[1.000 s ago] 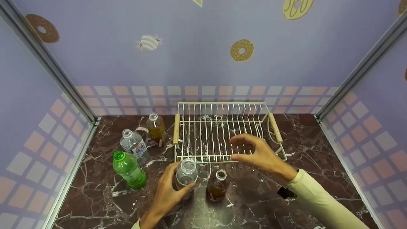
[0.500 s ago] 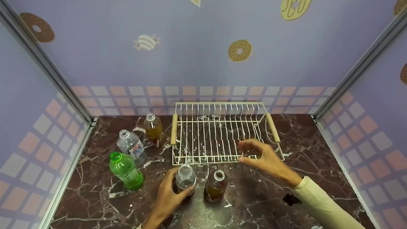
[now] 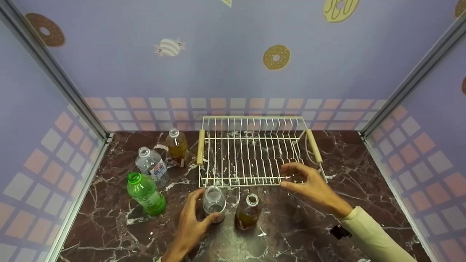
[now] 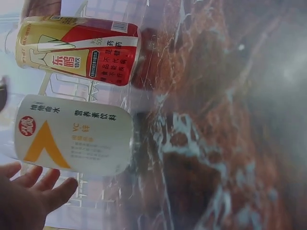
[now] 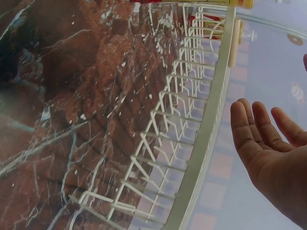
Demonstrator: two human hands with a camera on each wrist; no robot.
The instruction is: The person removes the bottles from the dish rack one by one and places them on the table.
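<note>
My left hand (image 3: pixel 191 225) is around a clear drink bottle (image 3: pixel 214 198) without a cap, its thumb in front and fingers at the far left side. In the left wrist view this bottle (image 4: pixel 76 136) has a white label with an orange mark, and a narrow gap shows between it and the spread fingers (image 4: pixel 60 194). Close on its right stands an uncapped bottle of amber drink (image 3: pixel 248 214), red and yellow labelled. Over the right front of the white wire dish rack (image 3: pixel 240 181), my right hand (image 3: pixel 309 185) hovers, fingers loosely bent, holding nothing.
At the left stand a green bottle (image 3: pixel 147 194), a clear bottle with a blue and red label (image 3: pixel 156 169) and another amber bottle (image 3: pixel 179 149), all uncapped. The rack has wooden handles (image 3: pixel 314 145). Behind the dark marble-patterned tabletop (image 3: pixel 116 233) rises a patterned wall (image 3: pixel 218 72).
The white-labelled bottle has come slightly down and nearer to me, and the left fingers have loosened from it. My right hand has shifted right, away from the amber bottle.
</note>
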